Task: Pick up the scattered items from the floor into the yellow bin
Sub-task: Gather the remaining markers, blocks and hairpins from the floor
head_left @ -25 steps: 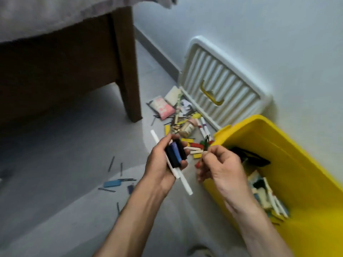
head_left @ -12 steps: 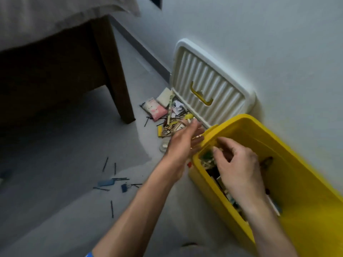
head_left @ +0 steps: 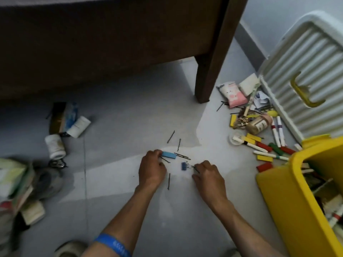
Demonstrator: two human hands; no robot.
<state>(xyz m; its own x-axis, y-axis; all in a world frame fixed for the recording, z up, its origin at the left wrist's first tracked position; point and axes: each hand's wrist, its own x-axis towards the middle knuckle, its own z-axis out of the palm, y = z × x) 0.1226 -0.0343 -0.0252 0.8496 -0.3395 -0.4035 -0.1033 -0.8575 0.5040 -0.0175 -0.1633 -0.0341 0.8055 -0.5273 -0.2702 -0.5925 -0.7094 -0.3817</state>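
I saw the grey floor (head_left: 115, 138) take up most of the view, bounded at the top by the dark wooden bed frame (head_left: 111, 43) and its leg (head_left: 209, 71), and at the right by the white ribbed lid (head_left: 306, 67) leaning at the wall. The yellow bin (head_left: 289, 204) stood at the lower right, open and already holding items, its near corner well apart from my hands. Open floor lay between the hands and the bin, and more below the arms. A pile of markers, coloured blocks and a jar (head_left: 259, 125) crowded the floor beside the lid; boxes and a white bottle (head_left: 55, 146) lay at the left. My left hand (head_left: 151, 169) was curled on the floor, fingertips touching the end of a blue block (head_left: 168, 155). My right hand (head_left: 207, 173) was curled too, pinching a dark hairpin (head_left: 195, 168). Between them lay a small blue binder clip (head_left: 184, 166), with thin hairpins (head_left: 179, 144) scattered round.
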